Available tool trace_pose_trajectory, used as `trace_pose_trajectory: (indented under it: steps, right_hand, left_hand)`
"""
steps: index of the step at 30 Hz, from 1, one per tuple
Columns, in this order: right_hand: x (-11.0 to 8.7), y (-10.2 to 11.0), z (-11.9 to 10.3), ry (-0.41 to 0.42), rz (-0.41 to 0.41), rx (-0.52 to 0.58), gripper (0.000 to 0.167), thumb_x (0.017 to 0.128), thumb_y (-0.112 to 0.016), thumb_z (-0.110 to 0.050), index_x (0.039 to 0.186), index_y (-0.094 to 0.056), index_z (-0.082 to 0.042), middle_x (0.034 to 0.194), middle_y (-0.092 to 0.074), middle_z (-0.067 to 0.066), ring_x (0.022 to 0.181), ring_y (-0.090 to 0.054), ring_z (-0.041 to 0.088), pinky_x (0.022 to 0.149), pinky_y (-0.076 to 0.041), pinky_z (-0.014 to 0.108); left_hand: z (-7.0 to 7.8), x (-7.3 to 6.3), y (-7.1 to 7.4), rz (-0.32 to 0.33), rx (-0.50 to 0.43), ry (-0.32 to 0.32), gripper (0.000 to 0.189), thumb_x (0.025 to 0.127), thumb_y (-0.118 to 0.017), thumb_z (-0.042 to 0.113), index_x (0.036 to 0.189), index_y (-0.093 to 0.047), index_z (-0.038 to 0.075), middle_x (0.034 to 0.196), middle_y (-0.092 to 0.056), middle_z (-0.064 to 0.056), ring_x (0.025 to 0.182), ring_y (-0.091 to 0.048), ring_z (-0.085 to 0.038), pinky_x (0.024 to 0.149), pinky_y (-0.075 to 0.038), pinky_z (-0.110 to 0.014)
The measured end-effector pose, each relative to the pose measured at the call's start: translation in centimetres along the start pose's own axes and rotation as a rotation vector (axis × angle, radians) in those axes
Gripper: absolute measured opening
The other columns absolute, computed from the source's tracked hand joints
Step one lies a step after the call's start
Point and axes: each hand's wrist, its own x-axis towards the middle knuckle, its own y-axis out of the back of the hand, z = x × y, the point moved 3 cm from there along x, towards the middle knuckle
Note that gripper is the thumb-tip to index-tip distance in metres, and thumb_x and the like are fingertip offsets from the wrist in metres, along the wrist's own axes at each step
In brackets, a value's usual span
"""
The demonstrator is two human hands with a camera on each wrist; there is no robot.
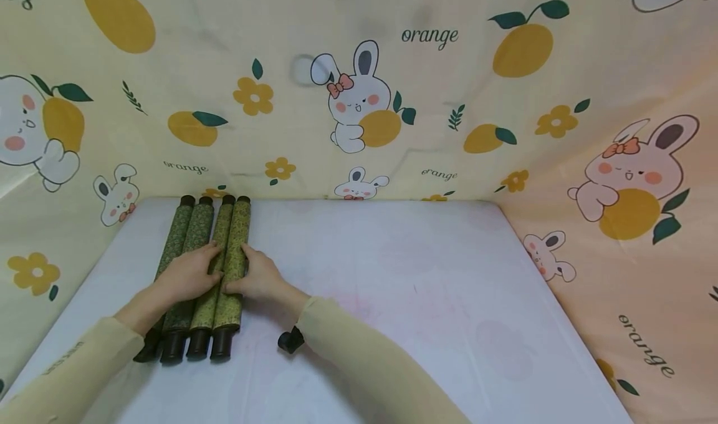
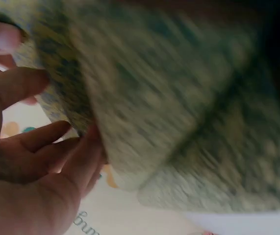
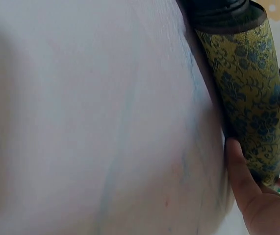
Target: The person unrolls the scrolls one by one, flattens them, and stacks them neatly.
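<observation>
— Fingers of your left hand (image 1: 191,275) lie unclenched across two dark-green rolls (image 1: 197,231), tips touching the narrower yellow-green roll (image 1: 205,305).

— And from those tips, where's your rightmost roll (image 1: 234,262)?

— At 3 o'clock, its long axis running roughly 12:30 to 6:30; your right hand (image 1: 259,277) is nearer, thumb and fingers gripping it.

— Textures?

— Slim cylinders in patterned, brocade-like covering, floral on your rightmost, with smooth dark end knobs (image 1: 221,344) at 6 o'clock.
</observation>
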Motion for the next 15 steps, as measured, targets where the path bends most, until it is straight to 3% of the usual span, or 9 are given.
trace_pose_trajectory:
  steps: [7, 11, 15]
  right_hand:
    - [-0.3, 0.1, 0.2, -0.024, 0.021, 0.030, 0.096, 0.087, -0.085, -0.029, 0.164, -0.031, -0.013, 0.153, -0.051, 0.011, 0.135, -0.053, 0.019, 0.105, -0.047, 0.026]
    - [-0.5, 0.5, 0.7, -0.015, 0.020, 0.045, 0.095, 0.086, -0.085, -0.028, 0.164, -0.032, -0.013, 0.152, -0.052, 0.011, 0.132, -0.054, 0.018, 0.104, -0.047, 0.026]
    - [-1.0, 1.2, 1.2, 0.021, 0.016, 0.043, 0.095, 0.085, -0.084, -0.026, 0.163, -0.034, -0.011, 0.151, -0.053, 0.012, 0.129, -0.055, 0.016, 0.103, -0.047, 0.025]
  left_hand:
    - [0.3, 0.1, -0.4, 0.003, -0.191, 0.042, 0.067, 0.085, -0.072, -0.001, 0.141, -0.043, -0.024, 0.150, -0.032, -0.048, 0.133, -0.039, -0.066, 0.103, -0.041, -0.070]
    - [0.0, 0.1, -0.6, 0.016, -0.258, 0.047, 0.069, 0.087, -0.077, 0.006, 0.142, -0.046, -0.021, 0.150, -0.032, -0.047, 0.124, -0.051, -0.062, 0.097, -0.049, -0.066]
    - [0.1, 0.3, -0.8, -0.019, -0.338, 0.068, 0.076, 0.088, -0.079, 0.014, 0.145, -0.043, -0.020, 0.132, -0.054, -0.044, 0.104, -0.065, -0.048, 0.079, -0.058, -0.050]
